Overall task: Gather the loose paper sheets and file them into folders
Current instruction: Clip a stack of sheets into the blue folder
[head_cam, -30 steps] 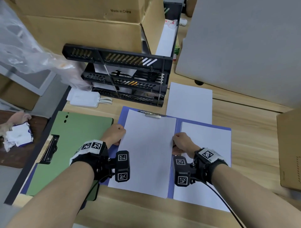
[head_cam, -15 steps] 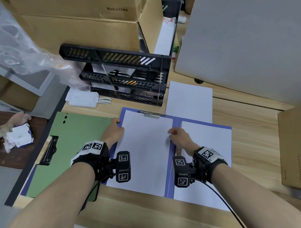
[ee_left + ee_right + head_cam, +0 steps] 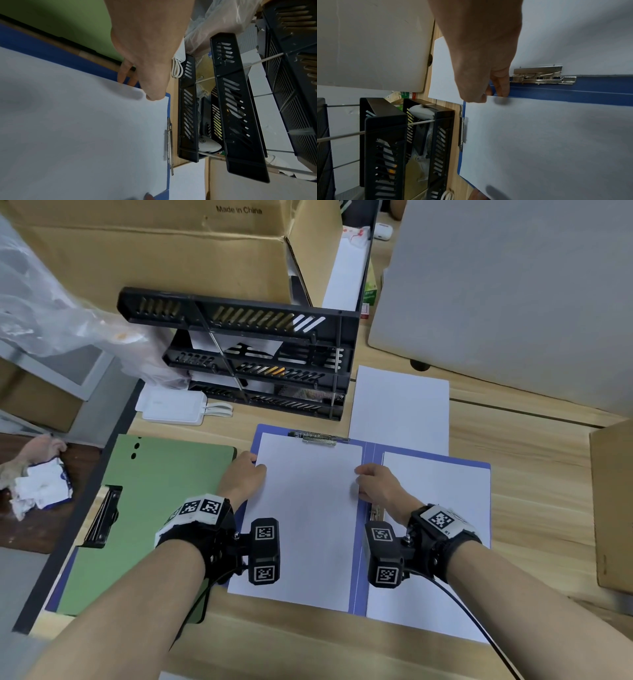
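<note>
An open blue folder (image 3: 371, 546) lies on the wooden desk with a metal clip (image 3: 320, 438) at its top edge. A white sheet (image 3: 308, 518) covers its left half, its top edge at the clip. My left hand (image 3: 255, 465) pinches that sheet's left edge near the top corner, thumb on the paper (image 3: 154, 97). My right hand (image 3: 359, 475) pinches the right edge by the spine (image 3: 488, 94). A second sheet (image 3: 442, 491) lies on the folder's right half. One loose sheet (image 3: 399, 405) rests behind the folder. A green folder (image 3: 154, 508) lies to the left.
A black stacked paper tray (image 3: 260, 361) stands just behind the folder, with a white power bank (image 3: 171, 407) beside it. Cardboard boxes (image 3: 154, 251) and a grey panel (image 3: 513, 285) close off the back. Another box (image 3: 613, 508) sits at the right edge.
Both hands have slid forward along the sheet's edges, and the sheet has moved up the folder's left half until its top reaches the clip.
</note>
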A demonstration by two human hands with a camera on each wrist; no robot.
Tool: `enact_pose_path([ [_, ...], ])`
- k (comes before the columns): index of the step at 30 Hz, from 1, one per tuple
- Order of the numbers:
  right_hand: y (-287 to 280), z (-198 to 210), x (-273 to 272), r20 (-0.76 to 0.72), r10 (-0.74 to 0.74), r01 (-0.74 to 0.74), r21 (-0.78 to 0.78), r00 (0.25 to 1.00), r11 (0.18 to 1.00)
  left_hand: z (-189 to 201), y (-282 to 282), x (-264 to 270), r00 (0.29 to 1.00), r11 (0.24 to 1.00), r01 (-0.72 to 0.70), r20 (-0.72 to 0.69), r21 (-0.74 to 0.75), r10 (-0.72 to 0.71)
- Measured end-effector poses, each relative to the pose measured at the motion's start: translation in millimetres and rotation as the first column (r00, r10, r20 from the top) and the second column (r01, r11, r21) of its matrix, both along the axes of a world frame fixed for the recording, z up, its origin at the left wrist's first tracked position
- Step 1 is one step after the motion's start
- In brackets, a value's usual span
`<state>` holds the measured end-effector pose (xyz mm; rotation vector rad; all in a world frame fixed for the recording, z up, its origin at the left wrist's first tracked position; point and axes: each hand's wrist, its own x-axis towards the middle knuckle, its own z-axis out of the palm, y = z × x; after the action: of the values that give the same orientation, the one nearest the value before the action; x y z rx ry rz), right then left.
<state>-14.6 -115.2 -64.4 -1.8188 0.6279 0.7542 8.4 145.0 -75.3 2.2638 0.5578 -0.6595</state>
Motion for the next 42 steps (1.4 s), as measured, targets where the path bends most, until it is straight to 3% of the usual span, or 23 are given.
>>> enact_pose_path([
  [5,-9.3,-0.2,8.8,0.101,-0.055,0.059,-0.040,0.993,0.997,11.2,-12.6,17.4,0.994,0.991,-0.063,0.099,0.119,0.051],
  [10,-21.3,4.7,15.8,0.013,-0.119,0.119,0.015,0.993,0.993,21.0,-59.0,39.0,0.981,0.978,0.172,0.110,-0.117,-0.159],
  [14,-27.2,1.5,16.3,-0.089,-0.098,0.100,0.029,0.991,0.995,18.9,-98.7,46.5,0.915,0.901,0.404,0.063,-0.156,-0.399],
  [19,-29.6,-5.3,17.7,-0.122,-0.147,0.148,-0.001,0.982,0.989,13.7,-122.7,50.9,0.890,0.874,0.451,0.021,-0.181,-0.455],
  [27,-22.6,-14.9,25.5,-0.056,-0.280,0.274,-0.101,0.958,0.957,19.7,-116.3,61.0,0.936,0.921,0.347,0.120,-0.179,-0.330],
  [31,-22.2,-16.1,26.0,-0.037,-0.301,0.294,-0.120,0.953,0.948,17.7,-80.6,64.0,0.987,0.950,0.134,0.124,-0.282,-0.103],
  [35,-20.4,-16.6,27.9,-0.035,-0.308,0.301,-0.136,0.951,0.944,6.6,-52.8,62.2,0.997,0.925,-0.030,0.060,-0.379,0.056],
  [42,-18.0,-16.4,32.0,-0.049,-0.329,0.319,-0.149,0.943,0.936,-14.5,-40.7,61.0,0.985,0.957,-0.094,0.114,-0.276,0.130],
])
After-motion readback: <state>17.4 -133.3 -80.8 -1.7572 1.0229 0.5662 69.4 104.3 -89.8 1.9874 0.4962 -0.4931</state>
